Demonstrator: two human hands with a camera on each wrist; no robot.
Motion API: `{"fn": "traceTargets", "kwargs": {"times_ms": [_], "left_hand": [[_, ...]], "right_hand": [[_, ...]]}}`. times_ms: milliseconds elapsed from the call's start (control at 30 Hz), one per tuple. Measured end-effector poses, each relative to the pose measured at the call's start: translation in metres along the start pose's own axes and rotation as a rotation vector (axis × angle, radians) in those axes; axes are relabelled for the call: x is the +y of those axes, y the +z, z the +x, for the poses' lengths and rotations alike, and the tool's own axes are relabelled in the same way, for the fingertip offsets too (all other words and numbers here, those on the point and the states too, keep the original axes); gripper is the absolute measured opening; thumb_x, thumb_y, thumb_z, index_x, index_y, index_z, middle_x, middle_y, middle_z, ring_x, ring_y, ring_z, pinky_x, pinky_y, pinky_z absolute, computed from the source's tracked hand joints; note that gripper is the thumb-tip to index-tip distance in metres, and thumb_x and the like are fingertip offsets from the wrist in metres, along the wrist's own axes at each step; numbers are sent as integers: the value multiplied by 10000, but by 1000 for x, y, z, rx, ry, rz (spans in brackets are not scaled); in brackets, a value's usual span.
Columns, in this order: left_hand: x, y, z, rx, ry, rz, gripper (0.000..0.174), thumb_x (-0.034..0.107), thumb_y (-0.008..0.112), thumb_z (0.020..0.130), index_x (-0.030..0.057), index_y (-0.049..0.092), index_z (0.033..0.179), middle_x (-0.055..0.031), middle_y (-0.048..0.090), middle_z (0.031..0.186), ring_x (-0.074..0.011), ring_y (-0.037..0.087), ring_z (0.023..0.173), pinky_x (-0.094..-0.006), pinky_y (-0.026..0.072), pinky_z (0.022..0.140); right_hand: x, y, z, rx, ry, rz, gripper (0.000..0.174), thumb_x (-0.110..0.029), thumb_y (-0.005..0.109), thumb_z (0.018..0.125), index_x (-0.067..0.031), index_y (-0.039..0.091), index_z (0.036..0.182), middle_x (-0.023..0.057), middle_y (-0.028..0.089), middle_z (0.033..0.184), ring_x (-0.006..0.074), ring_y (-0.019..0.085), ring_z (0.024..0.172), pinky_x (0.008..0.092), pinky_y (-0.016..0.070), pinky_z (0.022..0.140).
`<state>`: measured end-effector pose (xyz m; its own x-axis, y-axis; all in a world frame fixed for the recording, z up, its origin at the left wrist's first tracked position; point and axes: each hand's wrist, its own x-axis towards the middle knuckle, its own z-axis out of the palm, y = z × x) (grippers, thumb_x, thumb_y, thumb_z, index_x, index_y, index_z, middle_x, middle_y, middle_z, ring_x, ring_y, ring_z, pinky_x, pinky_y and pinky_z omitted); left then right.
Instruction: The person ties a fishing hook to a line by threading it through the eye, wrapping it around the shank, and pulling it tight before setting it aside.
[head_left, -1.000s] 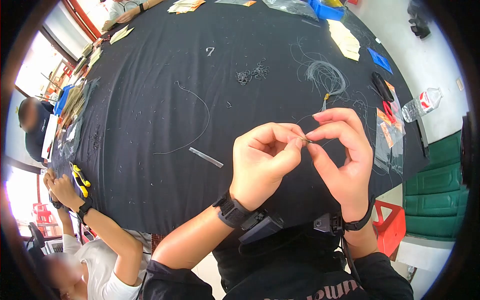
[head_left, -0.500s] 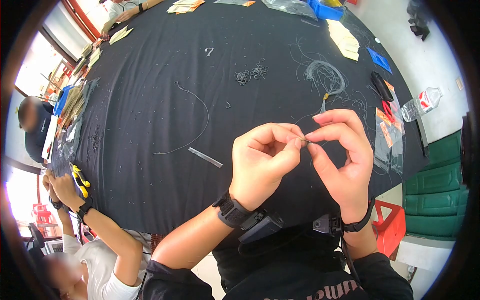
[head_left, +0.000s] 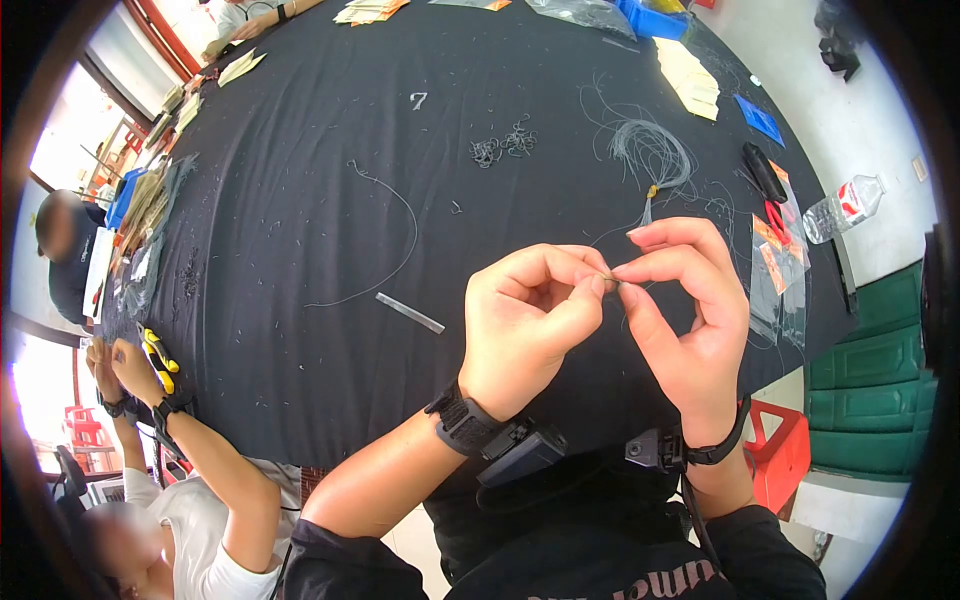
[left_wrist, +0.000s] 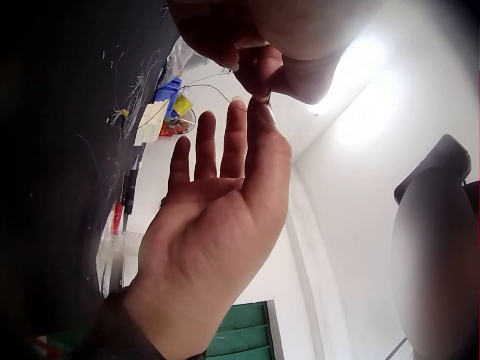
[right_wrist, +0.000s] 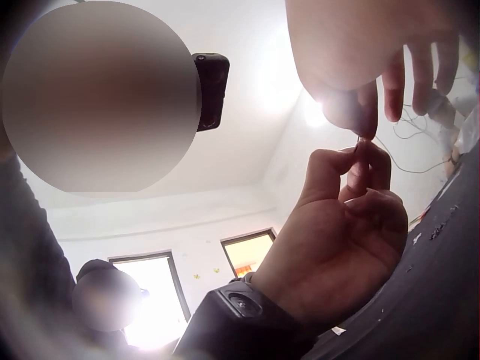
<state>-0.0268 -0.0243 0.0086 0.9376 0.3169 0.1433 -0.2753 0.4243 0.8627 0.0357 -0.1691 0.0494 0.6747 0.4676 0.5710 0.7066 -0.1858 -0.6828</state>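
In the head view my left hand (head_left: pixel 530 318) pinches a small dark fish hook (head_left: pixel 615 281) between thumb and curled index finger. My right hand (head_left: pixel 703 320) meets it fingertip to fingertip, thumb and index finger pinching thin fishing line at the hook; its other fingers are raised and spread. The fingertips mostly hide the hook. A thin strand of line (right_wrist: pixel 409 169) curves away from the hands in the right wrist view. Beyond the hands lies a bundle of fishing line (head_left: pixel 650 155), tied with a yellow band.
Piles of dark hooks (head_left: pixel 487 153), a single hook (head_left: pixel 456 208), a loose line (head_left: pixel 415 235) and a clear strip (head_left: pixel 410 313) lie on the black cloth. To the right are red-handled pliers (head_left: pixel 776 220), plastic bags (head_left: pixel 780 285) and a bottle (head_left: pixel 845 208). Another person (head_left: pixel 220 510) sits at left.
My two hands stay nearly still, fingertips together, with only slight shifts of the right hand. At lower left, the other person's hands have moved a little.
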Motion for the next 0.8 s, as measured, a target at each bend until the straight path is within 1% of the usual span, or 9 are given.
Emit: {"fn": "traceTargets", "kwargs": {"times_ms": [233, 467, 567, 733, 800], "left_hand": [[2, 1, 0, 7, -13, -1, 9, 1, 660, 871, 9, 657, 868, -110, 672, 995, -68, 575, 746, -204, 464, 622], [0, 0, 0, 20, -16, -6, 34, 35, 654, 883, 13, 656, 857, -119, 669, 994, -70, 561, 691, -209, 453, 614], [1, 0, 1, 32, -34, -14, 45, 49, 651, 883, 19, 657, 849, -118, 665, 990, -72, 548, 664, -217, 442, 613], [1, -3, 3, 35, -90, -69, 52, 58, 649, 877, 25, 660, 839, -111, 658, 981, -73, 532, 651, -223, 426, 609], [-1, -2, 3, 36, -81, -88, 50, 56, 648, 876, 25, 661, 838, -112, 658, 983, -71, 533, 655, -221, 426, 609]], "right_hand": [[-2, -1, 0, -5, 7, -16, 145, 34, 701, 722, -30, 702, 852, 96, 611, 1036, 183, 620, 923, 289, 493, 803], [-1, 0, -2, -8, 13, -41, 145, 21, 717, 726, -35, 696, 858, 89, 611, 1036, 188, 619, 931, 299, 488, 805], [1, 1, -2, -2, -14, -63, 131, 29, 718, 733, -30, 688, 846, 90, 620, 1017, 193, 627, 915, 290, 488, 784], [5, 5, -2, 20, -26, 22, 142, 80, 686, 746, -7, 670, 856, 89, 657, 874, 190, 648, 808, 275, 493, 732], [7, 6, -3, 31, -16, 49, 146, 93, 676, 747, 2, 662, 860, 90, 662, 827, 190, 652, 768, 275, 492, 714]]}}
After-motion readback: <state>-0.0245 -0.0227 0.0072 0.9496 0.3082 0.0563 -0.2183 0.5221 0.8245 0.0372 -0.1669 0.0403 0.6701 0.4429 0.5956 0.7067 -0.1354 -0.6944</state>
